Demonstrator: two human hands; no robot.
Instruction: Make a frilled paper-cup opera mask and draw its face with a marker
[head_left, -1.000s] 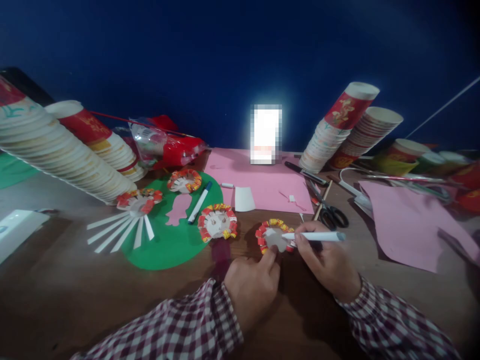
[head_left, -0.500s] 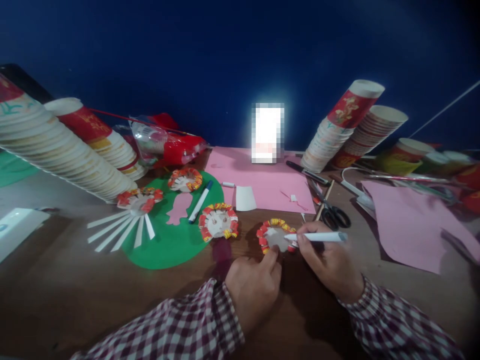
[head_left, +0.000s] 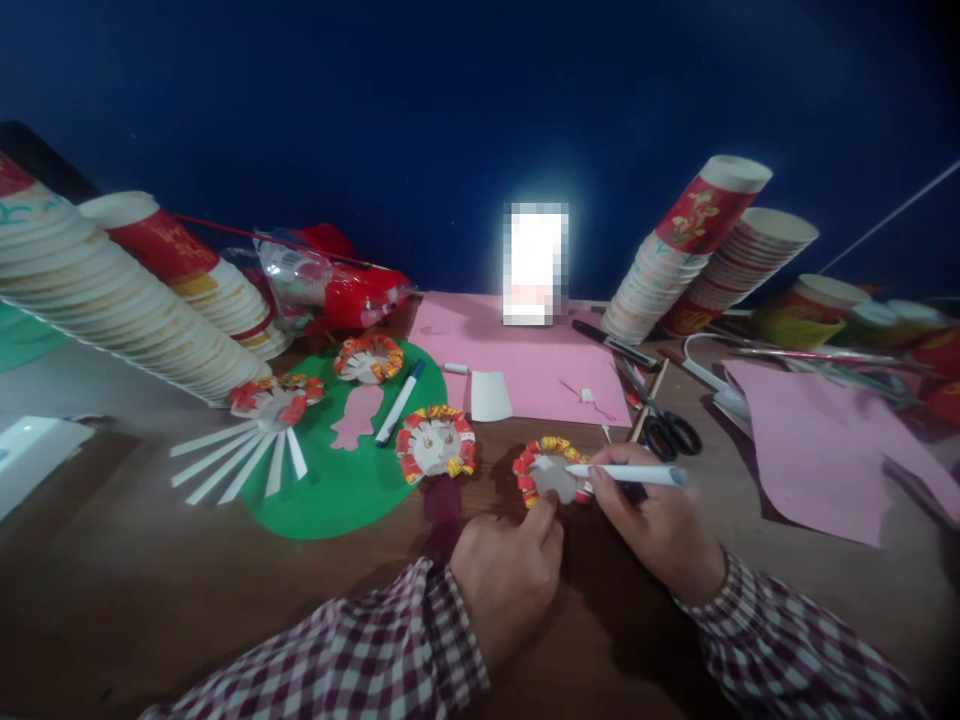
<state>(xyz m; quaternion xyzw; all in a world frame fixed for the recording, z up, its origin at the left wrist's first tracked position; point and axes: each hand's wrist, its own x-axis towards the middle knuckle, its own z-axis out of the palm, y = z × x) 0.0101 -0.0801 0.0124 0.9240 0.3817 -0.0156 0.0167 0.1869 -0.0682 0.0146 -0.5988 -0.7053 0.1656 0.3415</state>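
A white marker (head_left: 637, 474) is gripped in my right hand (head_left: 660, 525), its tip over the pale centre of a red and yellow ringed paper disc (head_left: 553, 480). My left hand (head_left: 514, 580) has its fingers curled, and a fingertip presses on the disc's near edge. Just left of it lies a similar ringed disc (head_left: 435, 447) with a face drawn on it, above a dark maroon strip (head_left: 442, 505). On the green paper (head_left: 315, 510) rest another ringed disc (head_left: 367, 358), a pink cutout (head_left: 356, 418) and a blue-capped marker (head_left: 400, 405).
Paper cup stacks lean at the left (head_left: 112, 290) and right (head_left: 660, 270). Scissors (head_left: 671, 435) lie beside a thin stick. Pink sheets (head_left: 517, 350) and a bright blurred screen (head_left: 535, 265) stand behind. White strips (head_left: 240, 462) fan out at left.
The marker in my right hand has shifted slightly left over the disc. My left hand has stayed in place on the disc's edge.
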